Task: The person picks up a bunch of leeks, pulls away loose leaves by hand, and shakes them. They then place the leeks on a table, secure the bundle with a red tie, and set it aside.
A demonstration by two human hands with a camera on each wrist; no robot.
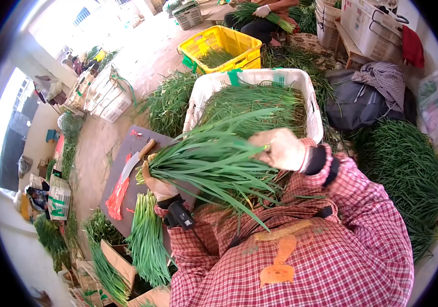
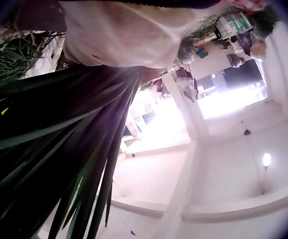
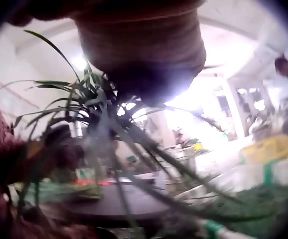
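In the head view my gloved left hand (image 1: 160, 185) grips a bunch of garlic chives (image 1: 211, 161) near its pale cut ends. The long green leaves fan out to the right, across the front of my body. My gloved right hand (image 1: 282, 149) is at the leaf side of the bunch, fingers curled, pinching a bit of chive at the fingertips. Dark leaves (image 2: 59, 144) spread below the glove (image 2: 126, 35) in the left wrist view. The right wrist view is blurred, with thin leaves (image 3: 104, 109) beneath the right hand (image 3: 141, 45).
A knife (image 1: 132, 162), red ties (image 1: 118, 197) and another chive bunch (image 1: 147, 235) lie on a dark board (image 1: 153, 134). Ahead stands a white crate (image 1: 312, 105) of chives, with a yellow crate (image 1: 257, 55) behind. Chives (image 1: 403, 174) are heaped at right. Another person (image 1: 262, 20) sits beyond.
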